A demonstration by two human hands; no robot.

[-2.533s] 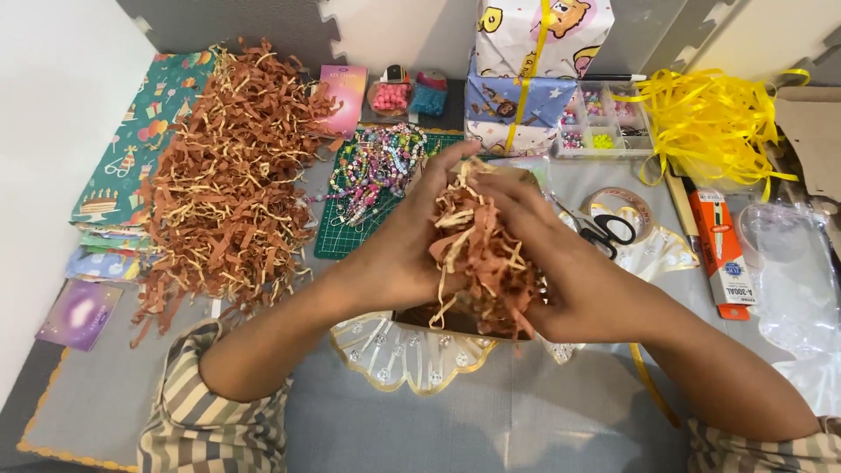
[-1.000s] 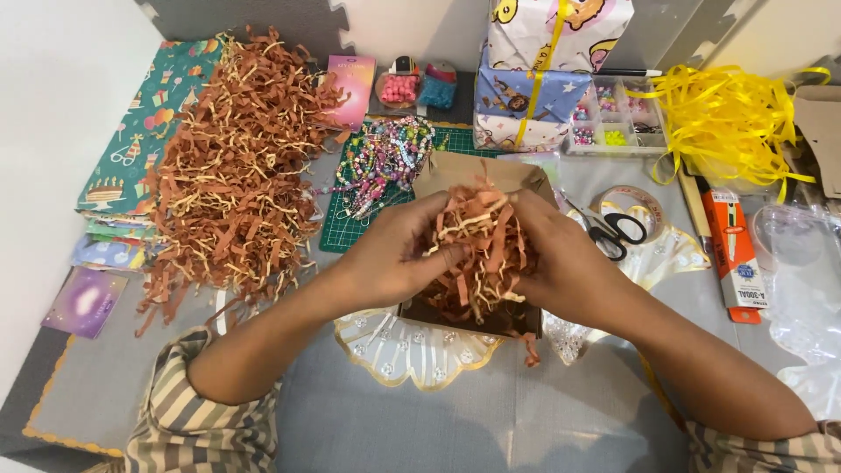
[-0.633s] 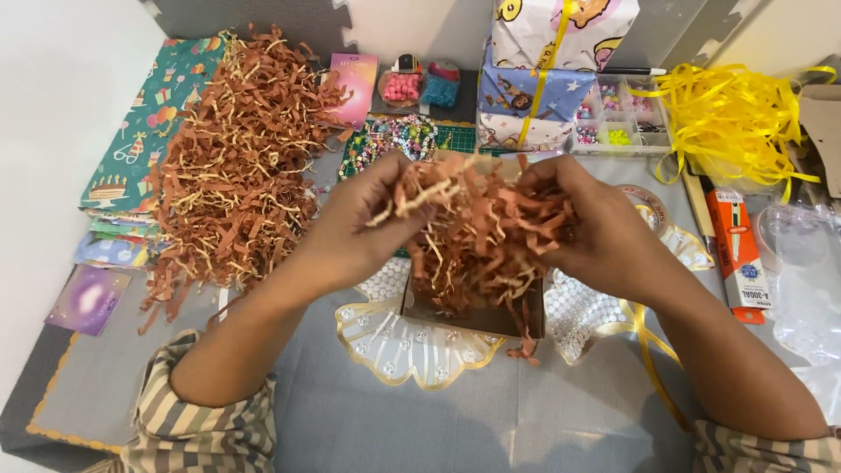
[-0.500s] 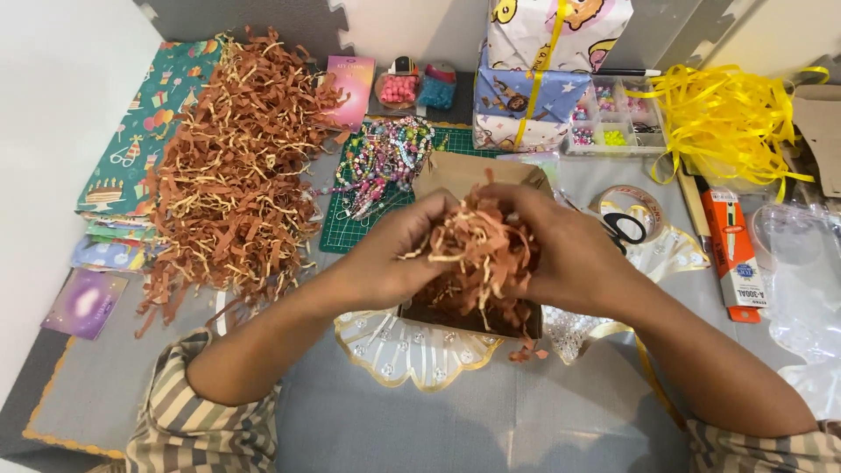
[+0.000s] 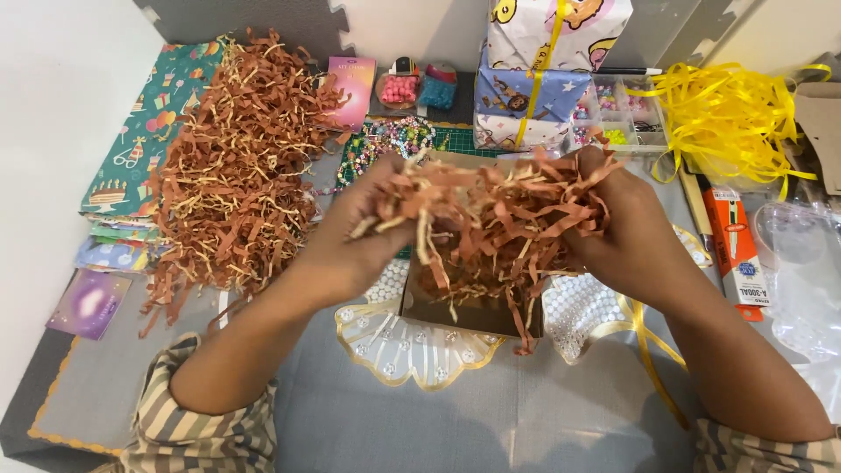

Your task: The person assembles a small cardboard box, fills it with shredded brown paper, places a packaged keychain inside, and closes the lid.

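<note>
Along the left edge of the grey mat lies a stack of patterned wrapping sheets, green on top, with a small purple card nearer the front left corner. Just beside the sheets spreads a big loose heap of brown and cream paper shreds, reaching toward the back edge.

The left hand is raised over the middle of the mat, its fingers closed on one end of a handful of shredded paper. The handful is stretched wide between both hands, with strands hanging down into a brown cardboard box that stands open below it near the centre. Two pale, gold-edged scalloped pieces lie touching the box, one in front and to its left, one to its right.

Behind the hands, toward the back edge, a tangle of coloured bead strings rests on a green cutting mat, and wrapped gift boxes tied with yellow ribbon stand stacked, with a clear bead organiser just beside them.

The right hand grips the other end of the handful, fingers curled shut in the shreds. Past it, near the back right corner, sits a heap of yellow ribbon; an orange and white packet and clear plastic wrap lie by the right edge.
</note>
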